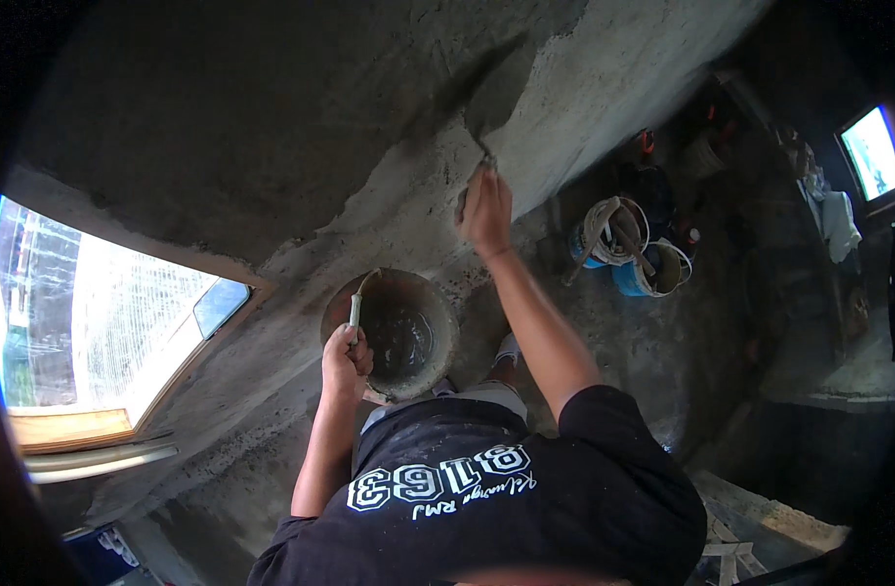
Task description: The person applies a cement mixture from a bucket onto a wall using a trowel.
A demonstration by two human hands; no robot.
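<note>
My right hand point(485, 210) reaches up to the wall, its fingers closed round the grip of a trowel point(496, 103). The trowel's dark blade lies against the wall at the edge between dark wet plaster point(213, 127) and a paler grey surface point(603, 88). Lower down, my left hand point(347, 362) is closed on the pale handle grip of a round bucket point(439, 293). Grey, wet-looking mix point(404, 342) covers the bucket's bottom. The bucket hangs or rests in front of my body, close to the wall; I cannot tell which.
A bright window point(96, 313) with a wooden frame breaks the wall at left. Two blue-and-white buckets point(652, 273) stand on the floor at right, one with tools in it. Boards point(770, 513) lie at lower right. A second window point(869, 153) shows far right.
</note>
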